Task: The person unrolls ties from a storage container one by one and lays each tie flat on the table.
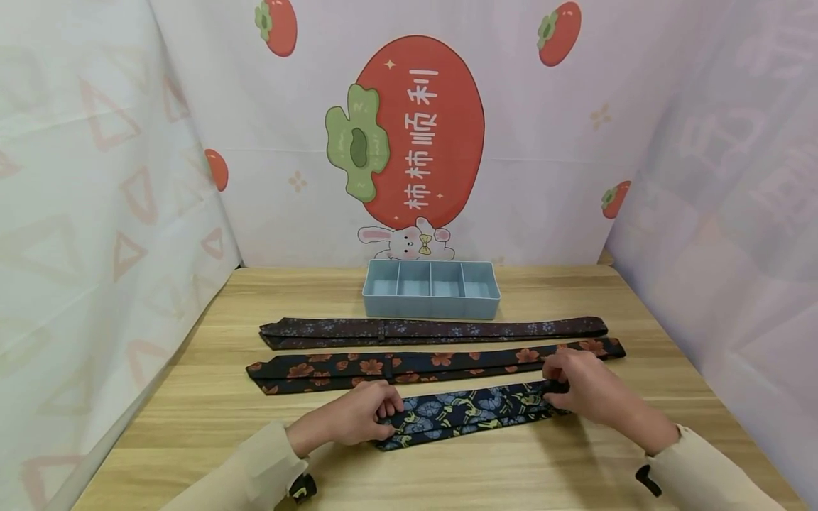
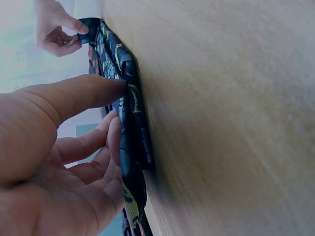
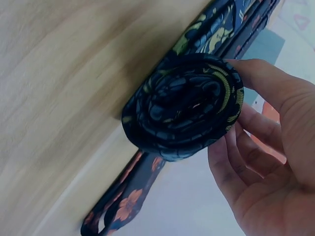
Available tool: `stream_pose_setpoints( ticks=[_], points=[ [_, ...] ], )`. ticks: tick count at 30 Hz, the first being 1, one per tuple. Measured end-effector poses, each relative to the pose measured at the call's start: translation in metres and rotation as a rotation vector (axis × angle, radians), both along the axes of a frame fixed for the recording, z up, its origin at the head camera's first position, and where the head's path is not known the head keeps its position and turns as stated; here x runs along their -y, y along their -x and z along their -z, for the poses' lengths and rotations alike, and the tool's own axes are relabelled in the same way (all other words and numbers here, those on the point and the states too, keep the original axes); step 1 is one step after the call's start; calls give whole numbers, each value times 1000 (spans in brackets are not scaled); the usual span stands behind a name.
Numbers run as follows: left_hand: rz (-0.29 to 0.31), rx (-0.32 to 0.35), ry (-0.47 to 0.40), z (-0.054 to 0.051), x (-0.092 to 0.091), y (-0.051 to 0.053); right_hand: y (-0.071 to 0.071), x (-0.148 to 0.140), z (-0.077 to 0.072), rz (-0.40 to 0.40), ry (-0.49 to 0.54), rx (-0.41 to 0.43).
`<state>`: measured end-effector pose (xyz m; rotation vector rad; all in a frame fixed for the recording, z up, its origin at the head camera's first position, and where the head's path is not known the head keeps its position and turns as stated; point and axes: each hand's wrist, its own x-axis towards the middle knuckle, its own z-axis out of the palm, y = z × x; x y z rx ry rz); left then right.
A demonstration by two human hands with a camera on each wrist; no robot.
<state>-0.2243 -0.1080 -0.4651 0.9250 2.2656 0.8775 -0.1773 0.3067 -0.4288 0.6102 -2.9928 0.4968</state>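
Note:
A navy necktie (image 1: 469, 411) with blue and yellow figures lies folded lengthwise nearest the person, its right end wound into a coil (image 3: 184, 105). Thumb and fingers of my right hand (image 1: 584, 387) grip that coil, whose spiral layers face the right wrist camera. At the flat left end, my left hand (image 1: 364, 413) holds the tie between thumb and curled fingers; the left wrist view shows the thumb (image 2: 83, 96) against the fabric. Just beyond lies a dark necktie with orange flowers (image 1: 441, 360), stretched out flat. Behind it is a maroon necktie with small bluish flowers (image 1: 460, 330).
A pale blue box (image 1: 431, 306) with several compartments stands at the back of the wooden table (image 1: 211, 404). Printed cloth (image 1: 511, 191) hangs behind the table and along both sides.

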Motion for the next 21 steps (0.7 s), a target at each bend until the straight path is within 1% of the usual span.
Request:
stream_pose_setpoints(
  ticks=[2,5,8,9,10,11,14,15,16,17,18,19,20,21],
  points=[
    [10,-2,-16,9,2,4,0,-5,1,-2,6,-42],
    [39,-24,-41,37,9,18,1,-11,-1,10,27,-58],
    [61,-52,-55,67,16,31,0,-16,-3,38,51,-22],
    [68,-70,-52,71,19,33,0,-18,-5,49,58,-5],
    [67,-68,-52,74,20,34,0,-19,-6,61,60,12],
    [75,-104,-42,67,21,30,0,-21,-7,72,65,27],
    [78,-106,-40,72,28,33,-1,-26,-11,100,78,50],
    [71,-99,-36,72,31,34,-1,-27,-12,105,81,56],
    [62,-81,-37,76,34,36,-2,-28,-13,109,87,61],
    [56,-78,-35,77,38,37,-1,-30,-14,112,94,66],
    [40,-37,-42,85,42,41,-1,-32,-14,117,98,71],
    [32,-31,-42,83,45,40,-1,-34,-15,123,101,81],
    [24,-26,-44,76,46,37,-1,-36,-15,127,102,93],
    [26,-38,-42,70,48,34,0,-38,-15,134,100,105]
  ],
)
